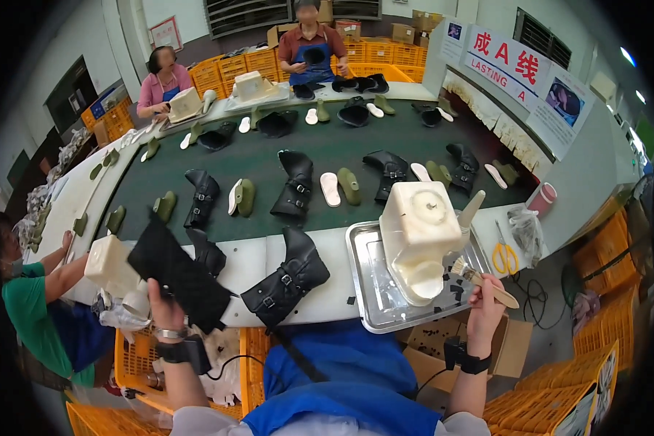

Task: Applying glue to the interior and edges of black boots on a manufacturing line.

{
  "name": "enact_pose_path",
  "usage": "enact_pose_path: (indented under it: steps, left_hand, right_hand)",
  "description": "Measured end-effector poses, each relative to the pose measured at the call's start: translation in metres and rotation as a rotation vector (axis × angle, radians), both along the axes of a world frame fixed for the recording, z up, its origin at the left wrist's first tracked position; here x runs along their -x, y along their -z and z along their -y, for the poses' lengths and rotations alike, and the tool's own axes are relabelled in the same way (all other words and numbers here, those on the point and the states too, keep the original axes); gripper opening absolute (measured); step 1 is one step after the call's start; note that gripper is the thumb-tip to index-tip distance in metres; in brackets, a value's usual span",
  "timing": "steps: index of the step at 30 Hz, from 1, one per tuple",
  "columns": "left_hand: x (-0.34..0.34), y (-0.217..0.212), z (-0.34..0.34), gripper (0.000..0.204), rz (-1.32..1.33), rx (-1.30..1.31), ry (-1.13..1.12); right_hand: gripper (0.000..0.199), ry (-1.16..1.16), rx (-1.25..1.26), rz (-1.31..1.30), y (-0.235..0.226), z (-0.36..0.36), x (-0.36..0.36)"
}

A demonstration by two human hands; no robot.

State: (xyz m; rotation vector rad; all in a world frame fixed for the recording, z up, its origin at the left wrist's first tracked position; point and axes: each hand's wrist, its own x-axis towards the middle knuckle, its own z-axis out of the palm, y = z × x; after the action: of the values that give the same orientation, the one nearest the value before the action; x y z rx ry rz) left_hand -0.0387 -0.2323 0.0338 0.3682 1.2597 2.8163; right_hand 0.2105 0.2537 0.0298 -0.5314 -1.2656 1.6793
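left fingers (155,296) grip a black piece (178,269), right fingers (487,287) a brush (468,272); narrow bare table (338,301) separates the near-edge tray (376,317) from a boot (287,282) at its nine o'clock.

left hand (166,312) gripping, right hand (485,311) gripping, fingers (490,292) curled, forearms (469,385) well apart

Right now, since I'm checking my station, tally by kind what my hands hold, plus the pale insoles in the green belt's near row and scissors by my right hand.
Brush: 1
Black piece: 1
Pale insoles: 4
Scissors: 1
Total: 7
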Motion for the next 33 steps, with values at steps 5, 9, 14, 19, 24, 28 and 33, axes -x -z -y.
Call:
enact_pose_path:
  steps: [5,9,14,19,24,28,33]
  left_hand:
    - [-0.013,-0.029,-0.127,0.087,-0.065,0.033,0.466]
    - [-0.028,0.006,-0.138,0.088,0.033,0.275,0.539]
    - [-0.029,0.005,-0.175,0.091,0.137,0.196,0.883]
    - [-0.035,0.006,-0.179,0.088,0.3,0.119,0.967]
    - [-0.014,0.011,-0.167,0.104,-0.001,0.706,1.113]
    - [-0.007,0.018,-0.183,0.114,0.106,0.71,1.338]
    - [0.003,0.054,-0.196,0.111,-0.015,0.572,1.494]
  right_hand:
    - [0.018,-0.014,-0.068,0.145,0.006,-0.003,0.008]
    - [0.016,-0.075,-0.228,0.384,0.015,-0.008,0.023]
    - [0.021,-0.023,-0.546,0.481,0.046,-0.017,0.042]
    - [0.021,-0.104,-0.643,0.737,0.051,-0.016,0.047]
    - [0.028,-0.135,-0.61,0.714,0.053,-0.025,0.047]
    - [0.025,-0.217,-0.479,0.661,0.044,-0.043,0.038]
    - [0.022,-0.268,-0.4,0.715,0.026,-0.06,0.025]
